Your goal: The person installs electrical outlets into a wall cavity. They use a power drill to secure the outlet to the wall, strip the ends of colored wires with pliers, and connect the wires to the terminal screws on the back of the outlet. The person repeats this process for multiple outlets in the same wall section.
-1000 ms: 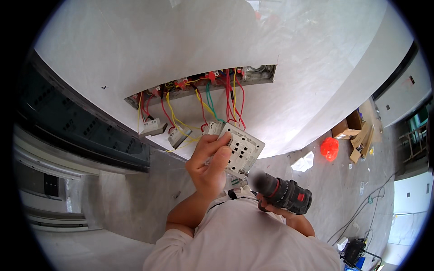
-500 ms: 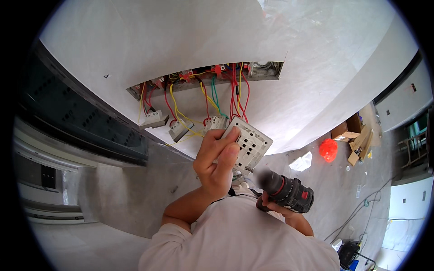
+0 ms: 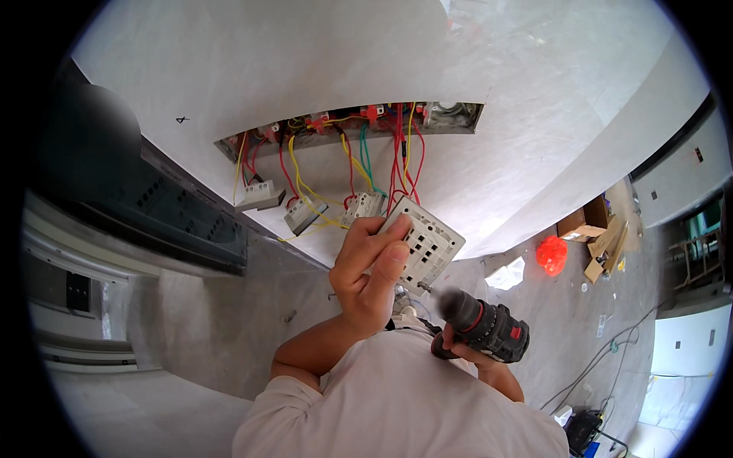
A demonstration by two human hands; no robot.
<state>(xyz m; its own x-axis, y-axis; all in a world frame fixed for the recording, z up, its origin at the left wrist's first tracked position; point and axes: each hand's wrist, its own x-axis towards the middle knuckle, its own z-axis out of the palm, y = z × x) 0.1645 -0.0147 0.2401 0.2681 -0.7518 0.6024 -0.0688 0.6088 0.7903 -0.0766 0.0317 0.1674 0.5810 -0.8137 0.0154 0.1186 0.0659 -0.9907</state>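
Left hand is clamped on a square white plate, with the thumb and fingers pinching its left edge. The plate sticks out up and to the right of that hand, and its back, full of small dark holes, shows. The right hand is wrapped around a black and red drill, though part of this hand is hidden. The drill's nose is blurry and points at the plate's bottom corner; I cannot tell if they touch.

Just above the left hand is a white block on wires. A second block and a third block hang farther left. Red, yellow and green wires go up into a long slot in the wall. Near the wall's bottom edge, on the right, a red bag and a brown box sit on the floor.
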